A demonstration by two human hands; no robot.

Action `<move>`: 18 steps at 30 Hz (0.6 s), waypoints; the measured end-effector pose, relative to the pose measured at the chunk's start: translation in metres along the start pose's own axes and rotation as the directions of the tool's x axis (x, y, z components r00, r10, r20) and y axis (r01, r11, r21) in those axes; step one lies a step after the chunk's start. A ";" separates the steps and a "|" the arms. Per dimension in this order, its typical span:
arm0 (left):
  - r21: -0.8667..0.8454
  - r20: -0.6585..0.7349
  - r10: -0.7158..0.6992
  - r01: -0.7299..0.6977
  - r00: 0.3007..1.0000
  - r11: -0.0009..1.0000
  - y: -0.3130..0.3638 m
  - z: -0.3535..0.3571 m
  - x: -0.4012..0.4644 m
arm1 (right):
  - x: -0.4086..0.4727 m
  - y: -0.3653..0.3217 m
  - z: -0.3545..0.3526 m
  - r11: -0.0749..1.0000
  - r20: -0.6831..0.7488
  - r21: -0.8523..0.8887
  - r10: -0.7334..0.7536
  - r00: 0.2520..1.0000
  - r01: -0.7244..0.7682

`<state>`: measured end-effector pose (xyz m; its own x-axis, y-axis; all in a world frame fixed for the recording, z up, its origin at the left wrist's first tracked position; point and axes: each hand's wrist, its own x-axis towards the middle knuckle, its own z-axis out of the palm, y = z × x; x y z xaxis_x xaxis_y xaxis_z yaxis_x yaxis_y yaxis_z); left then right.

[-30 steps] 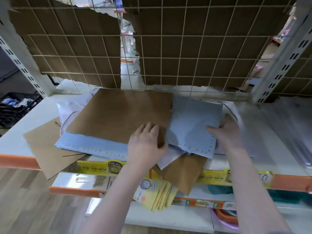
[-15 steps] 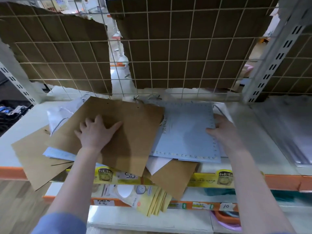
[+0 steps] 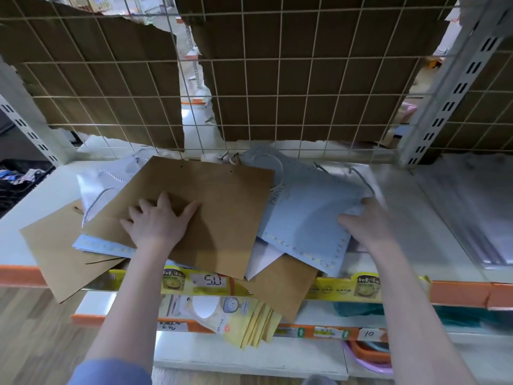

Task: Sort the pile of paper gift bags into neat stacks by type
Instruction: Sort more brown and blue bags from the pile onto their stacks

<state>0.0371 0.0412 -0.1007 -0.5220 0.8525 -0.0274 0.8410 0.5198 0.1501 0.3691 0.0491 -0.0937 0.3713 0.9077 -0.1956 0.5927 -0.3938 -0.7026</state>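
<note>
- While a jumbled pile of flat paper gift bags is spread across a white shelf [image 3: 36, 190], three brown bags can be counted: a large brown bag [image 3: 222, 212] on top, another brown bag [image 3: 55, 254] jutting over the shelf's front edge at the left, and a third brown bag [image 3: 286, 290] hanging off the front at centre.
- Two pale blue bags are seen: a blue bag [image 3: 308, 218] with a dotted border at the right, and a second blue bag [image 3: 97, 245] showing as a strip beneath the large brown one.
- At least one white bag [image 3: 94, 184] with a twisted cord handle is visible at the back left; a white corner [image 3: 263, 259] pokes out in front.
- The left hand [image 3: 158, 220] is laid flat, fingers spread, on the large brown bag.
- The right hand [image 3: 366, 223] is closed on the right edge of the dotted blue bag, thumb on top.
- The hands are held well apart, the pile lying between and under them.
</note>
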 end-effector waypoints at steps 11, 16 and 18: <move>-0.017 -0.047 0.042 -0.043 0.998 0.999 -0.005 -0.017 -0.016 | 0.028 -0.018 -0.003 0.815 0.305 -0.372 -0.345 0.888 0.444; -0.144 -0.025 0.024 -0.027 0.999 0.989 -0.010 -0.013 -0.015 | 0.047 -0.018 -0.003 0.778 0.391 -0.376 -0.359 0.847 0.504; -0.172 -0.008 0.006 -0.007 1.000 0.985 -0.014 -0.012 -0.012 | 0.050 -0.019 -0.004 0.765 0.416 -0.390 -0.350 0.839 0.513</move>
<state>0.0302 0.0232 -0.0906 -0.5183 0.8550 -0.0190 0.8077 0.4966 0.3179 0.3797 0.1012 -0.0874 -0.1938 0.9599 -0.2027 0.9225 0.1080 -0.3706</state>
